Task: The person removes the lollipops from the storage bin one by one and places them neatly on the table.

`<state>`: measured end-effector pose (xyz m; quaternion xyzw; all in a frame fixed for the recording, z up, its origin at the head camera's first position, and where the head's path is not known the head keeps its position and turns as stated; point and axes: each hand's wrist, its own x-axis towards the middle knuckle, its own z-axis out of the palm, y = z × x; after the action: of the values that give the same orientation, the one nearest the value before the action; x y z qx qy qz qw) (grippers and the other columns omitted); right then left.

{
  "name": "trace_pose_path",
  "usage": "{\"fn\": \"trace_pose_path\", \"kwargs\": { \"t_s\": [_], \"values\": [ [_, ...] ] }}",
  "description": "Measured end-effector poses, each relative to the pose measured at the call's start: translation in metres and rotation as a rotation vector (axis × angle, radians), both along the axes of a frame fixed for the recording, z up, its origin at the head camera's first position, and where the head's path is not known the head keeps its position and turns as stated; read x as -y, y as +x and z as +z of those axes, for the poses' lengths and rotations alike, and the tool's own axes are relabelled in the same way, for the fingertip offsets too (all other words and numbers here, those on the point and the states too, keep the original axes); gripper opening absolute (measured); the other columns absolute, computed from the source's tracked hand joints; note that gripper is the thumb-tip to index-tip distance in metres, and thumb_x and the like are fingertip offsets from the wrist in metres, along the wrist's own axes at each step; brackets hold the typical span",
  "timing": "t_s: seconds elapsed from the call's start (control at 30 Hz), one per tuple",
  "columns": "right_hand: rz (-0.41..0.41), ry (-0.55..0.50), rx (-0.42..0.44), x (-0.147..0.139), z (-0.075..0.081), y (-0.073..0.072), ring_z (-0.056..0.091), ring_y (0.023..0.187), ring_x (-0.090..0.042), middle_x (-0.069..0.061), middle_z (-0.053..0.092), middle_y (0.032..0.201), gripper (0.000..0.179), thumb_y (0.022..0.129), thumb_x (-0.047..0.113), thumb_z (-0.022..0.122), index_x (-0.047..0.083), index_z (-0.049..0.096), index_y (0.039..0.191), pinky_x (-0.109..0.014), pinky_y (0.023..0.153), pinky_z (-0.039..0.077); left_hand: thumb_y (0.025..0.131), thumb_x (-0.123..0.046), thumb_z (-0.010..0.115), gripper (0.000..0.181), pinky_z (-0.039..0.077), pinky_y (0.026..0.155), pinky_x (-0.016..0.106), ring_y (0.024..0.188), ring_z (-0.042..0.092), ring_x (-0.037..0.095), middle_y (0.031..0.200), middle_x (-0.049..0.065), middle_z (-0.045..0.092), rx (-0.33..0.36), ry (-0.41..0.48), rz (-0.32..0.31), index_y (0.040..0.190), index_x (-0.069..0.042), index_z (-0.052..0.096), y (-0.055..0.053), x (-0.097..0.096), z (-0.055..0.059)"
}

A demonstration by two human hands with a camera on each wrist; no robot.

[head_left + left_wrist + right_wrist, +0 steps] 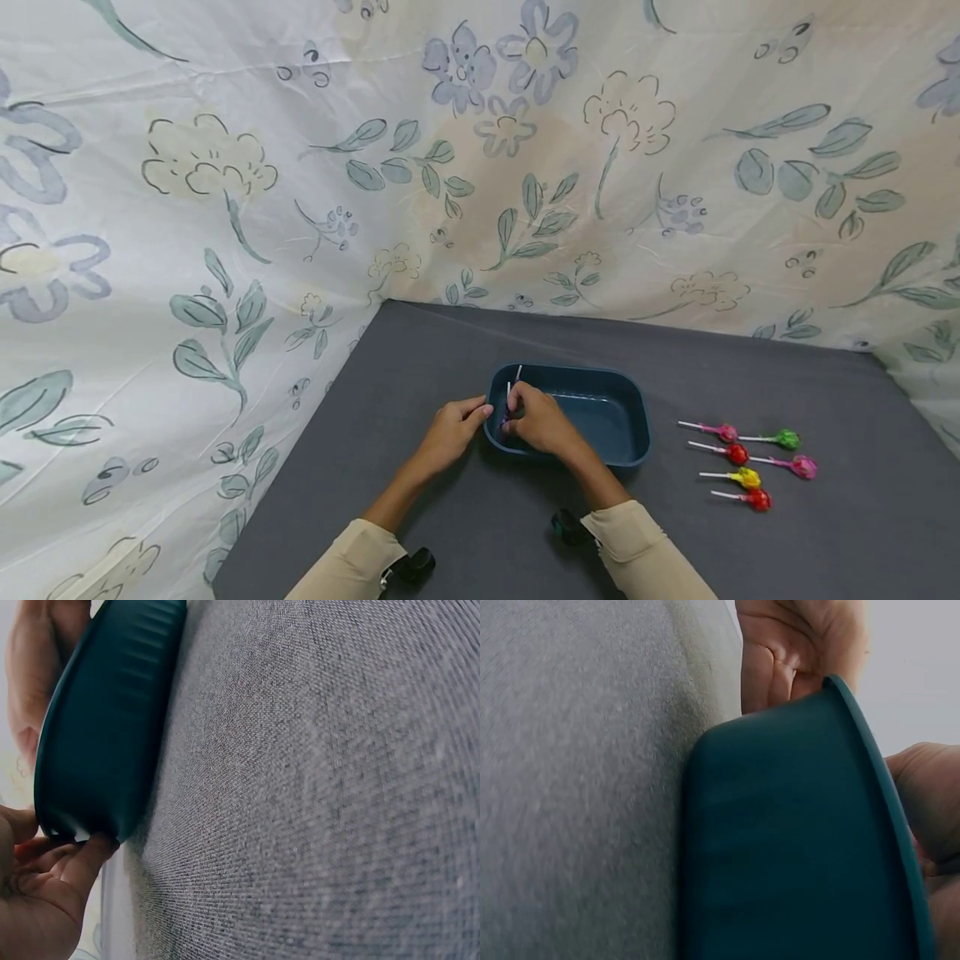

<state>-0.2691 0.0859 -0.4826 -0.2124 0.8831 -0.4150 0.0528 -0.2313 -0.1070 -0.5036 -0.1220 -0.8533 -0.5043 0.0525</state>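
A dark blue-green plastic bin (607, 421) stands on the grey table. My left hand (452, 429) grips its left end, thumb at the rim and fingertips against the outer wall, as the left wrist view also shows. Inside that end, my right hand (542, 419) pinches a purple lollipop (505, 416) whose white stick points up. Just behind it, a second lollipop (518, 374) leans against the far wall, its lower part hidden by the fingers. In the right wrist view the bin's side wall (795, 832) hides most of the right hand (934, 802).
Right of the bin lie several lollipops in a loose group: a pink one (727, 432), a green one (787, 439), a red one (737, 454), another pink one (804, 467), a yellow one (747, 477) and another red one (759, 499). Floral cloth (517, 208) hangs behind the table.
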Motion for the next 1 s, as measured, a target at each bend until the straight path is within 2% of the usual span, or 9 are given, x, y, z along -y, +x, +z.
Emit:
{"fn": "trace_pose_path", "kwargs": {
  "t_s": [0.2,0.3,0.43,0.57,0.7,0.87,1.0],
  "values": [
    [-0.056,-0.051,0.021,-0.009,0.005,0.004,0.065,0.087,-0.021,-0.007,0.071,0.098,0.036,0.083,0.003,0.088,0.006,0.062,0.108,-0.037,0.076,0.053,0.111,-0.021,0.058,0.04,0.049,0.112,0.053,0.131,0.063,0.029,0.138,0.02,0.068,0.003,-0.007,0.005,0.14,0.004,0.065,0.0,0.001,0.0],
    [-0.058,-0.059,0.019,-0.014,0.005,0.004,0.069,0.091,-0.022,-0.006,0.074,0.098,0.033,0.084,0.004,0.087,0.002,0.071,0.113,-0.041,0.082,0.058,0.111,-0.021,0.058,0.04,0.05,0.111,0.054,0.128,0.065,0.03,0.138,0.021,0.068,0.004,-0.016,0.006,0.14,0.006,0.065,0.001,0.001,-0.001],
    [-0.054,-0.041,0.0,-0.022,0.005,0.006,0.072,0.092,-0.02,-0.006,0.078,0.099,0.024,0.087,0.006,0.085,0.003,0.079,0.11,-0.042,0.084,0.06,0.111,-0.022,0.058,0.041,0.05,0.112,0.054,0.125,0.066,0.031,0.138,0.021,0.068,0.002,-0.016,0.01,0.141,0.005,0.065,0.002,0.001,-0.001],
    [-0.067,-0.048,0.022,-0.029,0.006,0.009,0.073,0.081,-0.018,-0.007,0.078,0.104,0.017,0.092,0.01,0.083,0.007,0.082,0.109,-0.035,0.072,0.058,0.111,-0.023,0.058,0.041,0.048,0.114,0.054,0.133,0.063,0.034,0.139,0.021,0.068,-0.006,-0.015,0.016,0.141,0.005,0.065,0.001,0.001,-0.002],
    [-0.084,-0.098,0.068,-0.036,0.008,0.012,0.075,0.069,-0.018,-0.008,0.079,0.102,0.018,0.093,0.009,0.081,0.006,0.081,0.11,-0.031,0.062,0.057,0.111,-0.024,0.059,0.042,0.047,0.114,0.054,0.135,0.062,0.035,0.139,0.021,0.067,0.001,-0.014,0.016,0.141,0.005,0.065,0.002,0.001,-0.001],
    [-0.116,-0.121,0.087,-0.044,0.01,0.015,0.075,0.077,-0.017,-0.008,0.078,0.103,0.019,0.094,0.009,0.081,0.008,0.081,0.112,-0.034,0.067,0.061,0.111,-0.024,0.059,0.043,0.047,0.113,0.056,0.134,0.062,0.039,0.138,0.024,0.067,-0.012,-0.026,0.012,0.14,0.007,0.065,0.002,0.002,-0.001],
    [-0.137,-0.11,0.081,-0.051,0.012,0.017,0.076,0.092,-0.022,-0.01,0.077,0.113,0.026,0.095,0.01,0.08,0.006,0.077,0.12,-0.037,0.074,0.064,0.11,-0.023,0.059,0.043,0.047,0.113,0.057,0.133,0.062,0.04,0.138,0.025,0.067,-0.017,-0.024,0.022,0.139,0.008,0.065,0.002,0.001,-0.001]
  ]
}}
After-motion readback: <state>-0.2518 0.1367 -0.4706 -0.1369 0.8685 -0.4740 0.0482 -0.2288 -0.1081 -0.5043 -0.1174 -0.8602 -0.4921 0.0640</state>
